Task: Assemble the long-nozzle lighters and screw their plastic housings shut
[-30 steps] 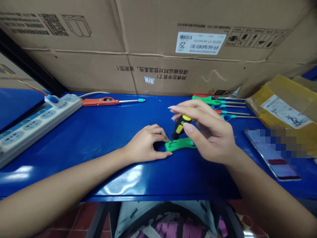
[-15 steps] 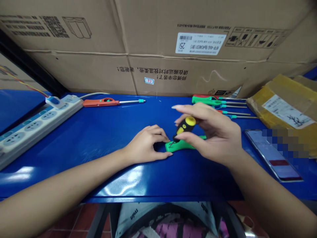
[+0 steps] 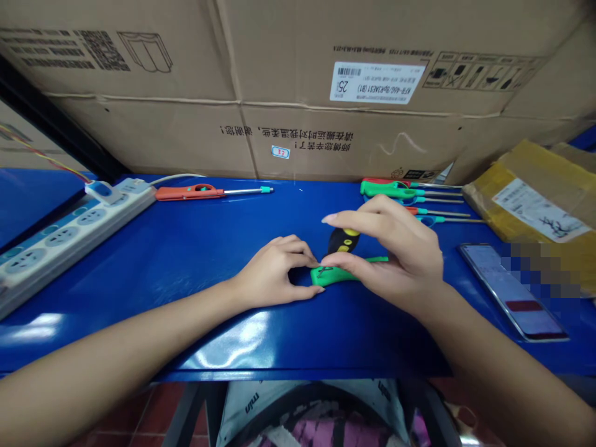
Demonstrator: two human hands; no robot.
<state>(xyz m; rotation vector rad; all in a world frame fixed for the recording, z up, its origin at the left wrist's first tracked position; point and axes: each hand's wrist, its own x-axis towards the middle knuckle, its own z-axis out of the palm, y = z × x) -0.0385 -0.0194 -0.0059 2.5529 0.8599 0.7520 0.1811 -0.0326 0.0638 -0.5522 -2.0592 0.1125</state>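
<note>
A green lighter handle lies flat on the blue table in front of me. My left hand rests on the table with thumb and fingers pinched at the handle's left end. My right hand is closed around a small black and yellow screwdriver, whose tip meets the green handle near its left end. My right thumb lies along the handle's top.
An orange long-nose lighter lies at the back left beside a white power strip. Several green and red lighters lie at the back right. A phone and a yellow parcel sit at the right. Cardboard boxes wall the back.
My right hand has turned and lowered on the screwdriver, so its handle leans lower and more hidden behind the fingers. My left hand and the green handle have stayed put.
</note>
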